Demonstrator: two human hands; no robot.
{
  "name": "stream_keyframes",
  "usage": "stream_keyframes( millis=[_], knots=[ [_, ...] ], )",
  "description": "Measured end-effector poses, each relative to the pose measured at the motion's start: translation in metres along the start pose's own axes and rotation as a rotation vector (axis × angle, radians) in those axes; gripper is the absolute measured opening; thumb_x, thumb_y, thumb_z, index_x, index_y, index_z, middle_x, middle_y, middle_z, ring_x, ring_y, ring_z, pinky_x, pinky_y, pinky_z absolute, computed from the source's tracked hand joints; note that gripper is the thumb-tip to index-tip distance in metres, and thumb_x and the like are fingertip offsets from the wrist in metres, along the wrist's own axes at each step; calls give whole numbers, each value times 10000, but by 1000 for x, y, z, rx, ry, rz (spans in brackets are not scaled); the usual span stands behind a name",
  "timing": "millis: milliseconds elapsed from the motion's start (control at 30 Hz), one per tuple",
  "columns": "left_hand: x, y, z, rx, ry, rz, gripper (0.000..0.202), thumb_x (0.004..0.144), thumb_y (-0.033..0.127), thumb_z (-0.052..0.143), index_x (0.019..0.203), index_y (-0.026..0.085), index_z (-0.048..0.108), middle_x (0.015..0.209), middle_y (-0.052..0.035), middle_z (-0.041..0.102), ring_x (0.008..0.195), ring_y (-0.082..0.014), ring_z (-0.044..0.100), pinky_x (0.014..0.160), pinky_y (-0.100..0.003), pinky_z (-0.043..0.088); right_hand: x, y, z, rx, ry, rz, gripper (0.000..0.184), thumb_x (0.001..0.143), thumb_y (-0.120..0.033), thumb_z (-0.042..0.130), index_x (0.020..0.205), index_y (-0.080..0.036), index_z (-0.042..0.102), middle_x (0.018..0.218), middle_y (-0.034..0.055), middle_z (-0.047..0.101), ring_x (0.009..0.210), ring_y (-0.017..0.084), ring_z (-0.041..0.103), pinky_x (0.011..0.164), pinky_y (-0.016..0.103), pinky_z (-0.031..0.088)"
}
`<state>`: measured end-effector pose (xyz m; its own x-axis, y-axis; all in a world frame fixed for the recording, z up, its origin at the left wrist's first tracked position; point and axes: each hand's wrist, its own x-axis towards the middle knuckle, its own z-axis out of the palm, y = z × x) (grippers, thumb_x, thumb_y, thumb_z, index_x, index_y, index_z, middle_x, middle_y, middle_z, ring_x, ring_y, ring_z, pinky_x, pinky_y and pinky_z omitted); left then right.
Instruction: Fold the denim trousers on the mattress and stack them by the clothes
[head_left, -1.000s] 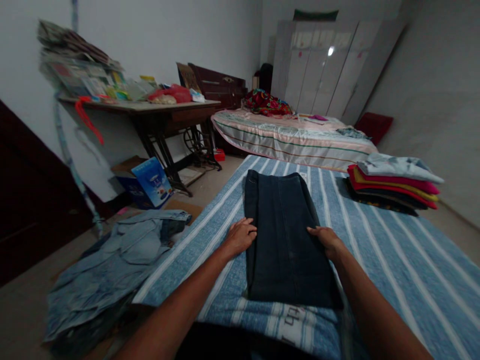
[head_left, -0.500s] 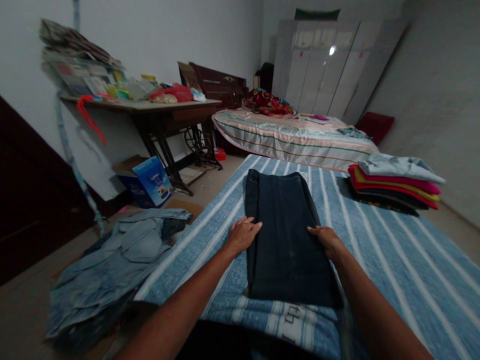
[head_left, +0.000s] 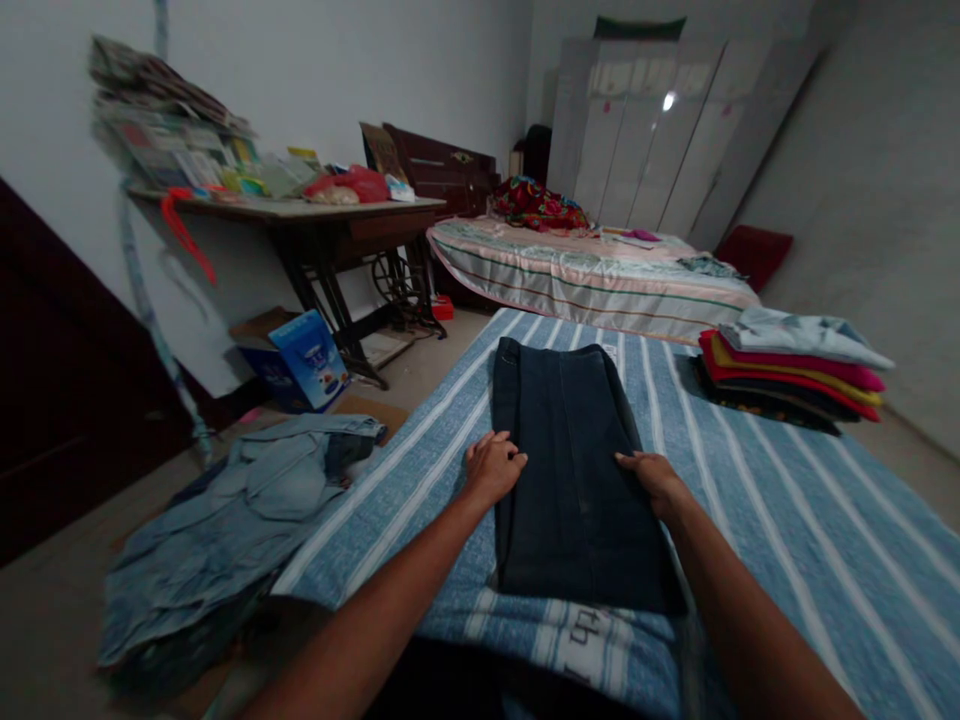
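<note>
A pair of dark blue jeans, folded into a long flat rectangle, lies on the blue-and-white striped bed cover in front of me. My left hand is closed at the left edge of the jeans, its thumb lying on the cloth and its fingers curled by the side. At the opposite edge, my right hand pinches the cloth, thumb on top; its other fingers are partly hidden beneath the edge. Both hands sit about level with each other, near the middle of the jeans' length.
To the right on the cover stands a stack of folded clothes. A heap of light denim clothes lies low on the left, near a blue carton. Beyond are a cluttered sewing-machine table, another bed and a wardrobe.
My left hand has shifted very slightly along the left edge, its fingers a little more curled. The right hand keeps its hold, and the jeans lie as before.
</note>
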<state>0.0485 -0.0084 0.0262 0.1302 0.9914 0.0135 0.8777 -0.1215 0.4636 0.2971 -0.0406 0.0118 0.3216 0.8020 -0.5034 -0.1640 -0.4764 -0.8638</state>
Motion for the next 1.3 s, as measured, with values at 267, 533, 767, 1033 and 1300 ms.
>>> stream_keyframes(
  millis=[267,533,767,1033,1300],
  knots=[
    [-1,0,1,-1,17,-1,211,804,329,542,888,230,707,1333,-31,526,1301,-229,371,1062,-416,258,-1,-3,1,-12,27,38,198,773,-186,628,966,-148,600,595,22,665,598,187,656,603,296,539],
    [-3,0,1,-15,33,9,203,801,330,545,885,233,702,1321,-33,538,1298,-229,376,1058,-426,256,-4,-3,1,1,23,24,231,768,-186,638,984,-143,571,588,14,657,593,191,655,587,306,535],
    [-3,-1,2,-32,34,7,189,798,329,558,874,230,700,1325,-35,534,1298,-235,375,1060,-442,246,-4,-3,0,4,-5,24,97,769,-177,621,853,-157,578,574,18,654,570,180,647,568,290,527],
    [-3,-2,4,-58,47,9,181,797,326,564,856,221,700,1324,-43,535,1297,-236,376,1065,-435,237,-5,-2,1,5,-6,29,140,740,-217,663,854,-154,609,596,26,669,565,181,648,560,285,524],
    [-5,6,0,-149,99,-1,146,760,169,547,732,208,685,1315,-45,542,1324,-219,337,1087,-435,206,-15,-12,0,63,-32,13,127,781,-171,606,903,-164,572,585,20,661,531,177,633,534,282,516]
  ],
)
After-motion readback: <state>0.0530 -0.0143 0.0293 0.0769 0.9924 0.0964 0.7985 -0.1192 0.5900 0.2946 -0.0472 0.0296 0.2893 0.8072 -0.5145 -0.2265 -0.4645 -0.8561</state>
